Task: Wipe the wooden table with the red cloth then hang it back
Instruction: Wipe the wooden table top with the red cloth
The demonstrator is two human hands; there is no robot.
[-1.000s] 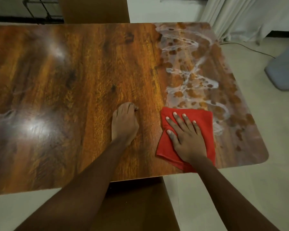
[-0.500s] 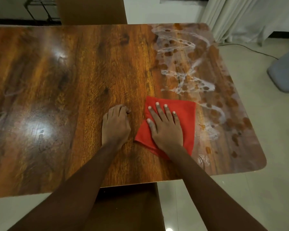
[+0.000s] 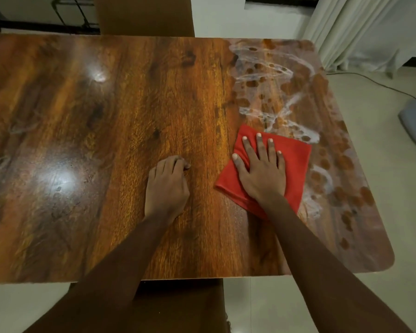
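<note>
Your right hand (image 3: pixel 262 174) lies flat and open on the red cloth (image 3: pixel 291 162), palm down, fingers spread and pointing away from you, pressing the cloth against the wooden desk (image 3: pixel 130 111). The cloth is folded into a rough square and sits on the right half of the desk, nearer your edge than the far one, with one corner pointing away from you. Your left hand (image 3: pixel 166 186) rests on the bare wood just beside the cloth without touching it, its fingers curled under into a loose fist that holds nothing. A band of whitish, foamy streaks and blotches (image 3: pixel 274 92) runs down the right part of the desk, from the far edge toward you; the cloth's far and right edges lie against it, and more streaks show to the right of your right wrist. The left and middle of the desk look glossy, with two bright light reflections (image 3: pixel 58 181). Off the desk to the right you can see pale floor, a curtain (image 3: pixel 360 27) and a thin cable (image 3: pixel 370 79) on the floor.
</note>
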